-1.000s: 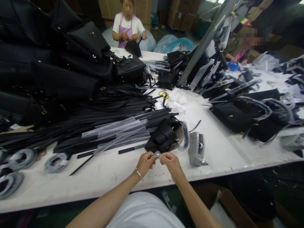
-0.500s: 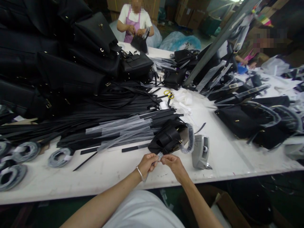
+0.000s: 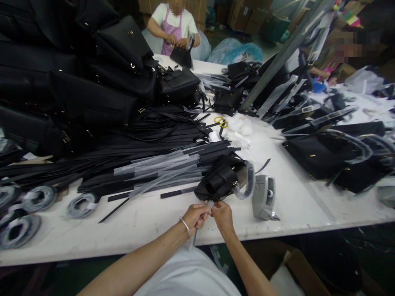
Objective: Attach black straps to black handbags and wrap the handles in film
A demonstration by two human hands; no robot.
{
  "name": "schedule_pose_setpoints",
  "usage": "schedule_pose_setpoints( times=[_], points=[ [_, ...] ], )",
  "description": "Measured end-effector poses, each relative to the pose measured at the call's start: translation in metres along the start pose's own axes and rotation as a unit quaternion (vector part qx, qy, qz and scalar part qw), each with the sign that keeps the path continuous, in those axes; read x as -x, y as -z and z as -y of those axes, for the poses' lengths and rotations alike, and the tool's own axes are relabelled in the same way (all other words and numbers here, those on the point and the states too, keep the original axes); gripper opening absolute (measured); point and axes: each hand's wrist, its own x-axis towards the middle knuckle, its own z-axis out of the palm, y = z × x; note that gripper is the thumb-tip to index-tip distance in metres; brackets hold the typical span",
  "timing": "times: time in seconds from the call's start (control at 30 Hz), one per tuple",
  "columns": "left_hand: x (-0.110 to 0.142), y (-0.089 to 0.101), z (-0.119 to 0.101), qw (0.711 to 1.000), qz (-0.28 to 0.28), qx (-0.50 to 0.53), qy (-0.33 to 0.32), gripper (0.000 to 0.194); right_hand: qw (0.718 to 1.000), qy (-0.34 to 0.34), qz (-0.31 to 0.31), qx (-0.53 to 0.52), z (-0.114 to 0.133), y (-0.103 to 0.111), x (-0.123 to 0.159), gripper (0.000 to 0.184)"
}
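Observation:
My left hand and my right hand meet at the near edge of the white table, both pinched on a thin strip in clear plastic wrap that hangs down between them. Just beyond my fingers lies a small black handbag with a plastic-wrapped handle. A grey tape dispenser stands to the right of it.
A large heap of black straps and stacked black bags fills the left. Rolls of tape lie near left. More bags sit right. Yellow scissors lie mid-table. A person in a purple apron works at the far end.
My hands have drawn closer together and slid slightly right towards the handbag. The wrapped strip now hangs down below my left hand. The view shifted a little.

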Motion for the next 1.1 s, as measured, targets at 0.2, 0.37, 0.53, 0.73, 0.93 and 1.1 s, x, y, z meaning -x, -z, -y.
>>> schedule_pose_setpoints(
  times=[0.2,0.37,0.53,0.73,0.93,1.1],
  points=[
    [0.004,-0.005,0.001,1.0,-0.012,-0.006,-0.026,0.039,0.996,-0.053,0.03,-0.064,-0.005,0.002,0.004,0.027],
    [0.0,-0.004,0.003,0.994,-0.049,-0.028,-0.091,0.037,0.96,-0.105,0.134,-0.224,0.002,0.013,0.023,0.03],
    [0.0,0.002,0.006,0.955,-0.083,-0.185,-0.215,0.023,0.969,-0.136,0.112,-0.172,0.002,0.019,0.024,0.035],
    [0.006,0.009,0.004,0.814,-0.109,-0.441,-0.362,0.017,0.977,-0.17,0.079,-0.103,0.023,0.018,0.021,0.053],
    [0.008,0.015,0.0,0.739,-0.082,-0.55,-0.381,0.023,0.969,-0.18,0.071,-0.153,0.027,0.004,0.026,0.043],
    [0.011,0.015,0.001,0.736,-0.074,-0.546,-0.392,0.022,0.951,-0.186,0.1,-0.225,0.025,0.012,0.027,0.03]
  ],
)
